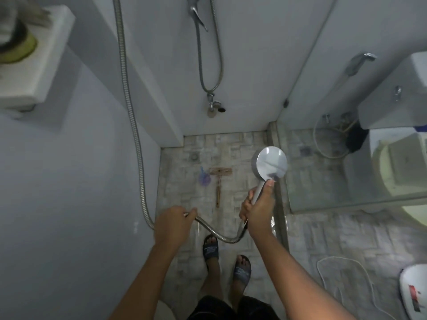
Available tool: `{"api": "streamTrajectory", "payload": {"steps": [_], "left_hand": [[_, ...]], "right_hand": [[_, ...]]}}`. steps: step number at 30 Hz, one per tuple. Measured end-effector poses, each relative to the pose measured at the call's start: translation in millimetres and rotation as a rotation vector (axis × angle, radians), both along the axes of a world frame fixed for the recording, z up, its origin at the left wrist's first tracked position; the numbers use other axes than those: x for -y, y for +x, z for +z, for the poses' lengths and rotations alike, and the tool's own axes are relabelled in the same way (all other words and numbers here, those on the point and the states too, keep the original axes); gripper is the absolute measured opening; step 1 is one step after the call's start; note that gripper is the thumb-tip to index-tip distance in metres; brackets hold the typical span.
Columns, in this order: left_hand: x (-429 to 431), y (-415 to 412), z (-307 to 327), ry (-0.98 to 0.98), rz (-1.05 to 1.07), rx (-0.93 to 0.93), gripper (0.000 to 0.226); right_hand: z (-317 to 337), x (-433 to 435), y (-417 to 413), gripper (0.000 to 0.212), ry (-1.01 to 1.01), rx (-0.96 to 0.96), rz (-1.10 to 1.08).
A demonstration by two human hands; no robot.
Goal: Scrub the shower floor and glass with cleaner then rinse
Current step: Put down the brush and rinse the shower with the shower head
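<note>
Gripping the handle of the shower head (269,164), the right hand (256,205) is wrapping its fingers around the stem while the thumb is lying along it toward the round face. That face is turning up and toward the camera, so the spray side is pointing away from the shower floor (240,146) at this moment; no water is visibly coming out. Lower and to the left, the left hand (172,224) is closing around the metal hose (132,116), which is sagging in a loop between the two hands before climbing the grey wall on the left.

Seen from the head camera, the floor is lying below and ahead of both hands, and a brush (219,181) with a long handle is resting on it, its handle running toward the person's feet and its head lying crosswise at the far end. A small purple object is sitting just beside the brush head, too blurred to name. The glass panel (328,172) is standing immediately to the right of the shower head, running away from the person, so the right hand is clearly the nearer one to it.

Rinsing looks like the step in hand. Tipping the face right would meet the glass; tilting it forward and down would reach the floor.
</note>
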State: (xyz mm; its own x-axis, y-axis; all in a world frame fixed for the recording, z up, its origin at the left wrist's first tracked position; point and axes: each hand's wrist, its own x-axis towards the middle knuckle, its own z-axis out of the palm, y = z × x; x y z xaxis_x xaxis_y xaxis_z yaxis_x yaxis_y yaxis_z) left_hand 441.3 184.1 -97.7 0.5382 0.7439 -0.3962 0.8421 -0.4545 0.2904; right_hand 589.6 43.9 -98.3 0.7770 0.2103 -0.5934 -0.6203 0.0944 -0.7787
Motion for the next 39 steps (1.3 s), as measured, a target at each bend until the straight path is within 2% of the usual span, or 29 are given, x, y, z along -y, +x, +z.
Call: {"api": "streamTrajectory", "payload": {"steps": [4,13,28,34,39], "left_hand": [[-20,2,-1,0.001,-0.011,0.033,0.054],[-67,17,4,0.012,-0.052,0.125,0.050],[-127,24,-3,-0.002,-0.091,0.114,0.053],[-144,22,-9,-0.003,-0.115,0.160,0.054],[-154,15,-10,0.006,-0.102,0.134,0.053]], "right_hand": [[7,-16,5,0.068,-0.007,0.031,-0.081],[17,-65,11,0.071,-0.031,0.090,-0.076],[17,-118,27,0.071,-0.045,0.082,-0.180],[20,-137,34,0.070,-0.021,0.158,-0.134],[8,-154,27,0.077,-0.053,0.079,0.040]]}}
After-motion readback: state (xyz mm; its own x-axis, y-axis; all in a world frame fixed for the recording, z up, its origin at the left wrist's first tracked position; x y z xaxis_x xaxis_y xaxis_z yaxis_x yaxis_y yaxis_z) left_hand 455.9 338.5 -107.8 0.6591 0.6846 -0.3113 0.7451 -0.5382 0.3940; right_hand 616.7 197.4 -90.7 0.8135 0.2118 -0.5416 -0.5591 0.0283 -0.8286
